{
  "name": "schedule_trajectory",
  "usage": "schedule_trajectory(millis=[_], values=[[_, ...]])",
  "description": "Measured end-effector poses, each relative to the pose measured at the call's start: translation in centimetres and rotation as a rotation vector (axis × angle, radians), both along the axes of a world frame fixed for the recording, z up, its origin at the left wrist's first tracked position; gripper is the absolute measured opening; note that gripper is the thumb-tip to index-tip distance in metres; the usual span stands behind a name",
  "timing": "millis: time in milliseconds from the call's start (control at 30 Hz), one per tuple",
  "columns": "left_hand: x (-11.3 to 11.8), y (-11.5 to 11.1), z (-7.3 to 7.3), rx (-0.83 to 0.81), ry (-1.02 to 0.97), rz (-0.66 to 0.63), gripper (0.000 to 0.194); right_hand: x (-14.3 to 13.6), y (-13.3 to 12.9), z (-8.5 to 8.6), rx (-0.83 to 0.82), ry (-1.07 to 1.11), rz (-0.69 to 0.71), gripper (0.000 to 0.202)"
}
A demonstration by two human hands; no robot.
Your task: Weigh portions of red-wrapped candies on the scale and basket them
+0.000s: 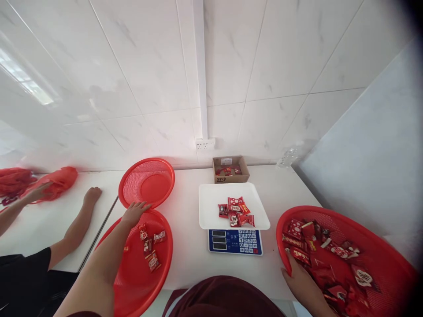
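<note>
My left hand [135,213] lies over the far rim of the near red plastic basket [167,246], its fingers bent over the edge where that rim meets another basket. Several wrapped candies [153,260] are in the near basket. At the right, my right hand [302,281] grips the near left rim of a tilted red plastic basket [333,210], thumb outside. This basket holds many red candy packets [337,248]. Between my hands, a digital scale [235,242] carries a white tray [211,202] with several red candies [235,211] on it.
Behind the near left basket leans another red basket [153,185]. A cardboard box [230,169] with red packets stands behind the scale. A clear plastic item [287,157] sits by the wall. At left, a co-worker's hand [39,192] touches red mesh bags [61,182].
</note>
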State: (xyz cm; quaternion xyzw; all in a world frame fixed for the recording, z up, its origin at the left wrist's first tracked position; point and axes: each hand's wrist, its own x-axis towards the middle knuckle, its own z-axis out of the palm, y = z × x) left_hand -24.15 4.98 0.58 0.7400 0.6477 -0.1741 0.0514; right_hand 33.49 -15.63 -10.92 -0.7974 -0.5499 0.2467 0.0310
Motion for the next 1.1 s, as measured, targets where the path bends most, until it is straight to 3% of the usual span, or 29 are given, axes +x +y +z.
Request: schedule_trajectory(millis=[100,167,233,300,533,733,933,1100], values=[[-0.5,0.0,0.4,0.089,0.058,0.013,0.064,0.0,0.0,-0.1,0.013,0.013,-0.007,0.058],[-0.3,0.1,0.6,0.187,0.053,0.136,0.058,-0.1,0.0,-0.2,0.015,0.019,-0.014,0.058],[0.6,0.3,0.6,0.255,0.001,0.249,0.053,-0.1,0.0,-0.2,0.017,0.014,-0.019,0.057],[2.5,0.7,0.0,0.267,-0.068,0.272,0.048,-0.2,0.1,-0.2,0.015,0.006,-0.016,0.058],[11.0,1.3,-3.9,0.209,-0.244,0.189,0.049,-0.4,0.4,0.3,-0.035,-0.022,-0.023,0.059],[15.7,0.4,-5.0,0.233,-0.351,0.118,0.05,-0.5,0.3,0.2,0.012,-0.02,-0.006,0.059],[18.0,-0.5,-5.3,0.237,-0.427,-0.043,0.049,-0.7,0.3,0.9,-0.007,-0.023,-0.024,0.059],[17.3,-0.8,-4.7,0.255,-0.441,-0.192,0.046,-0.7,0.4,1.1,-0.018,-0.015,-0.031,0.058]])
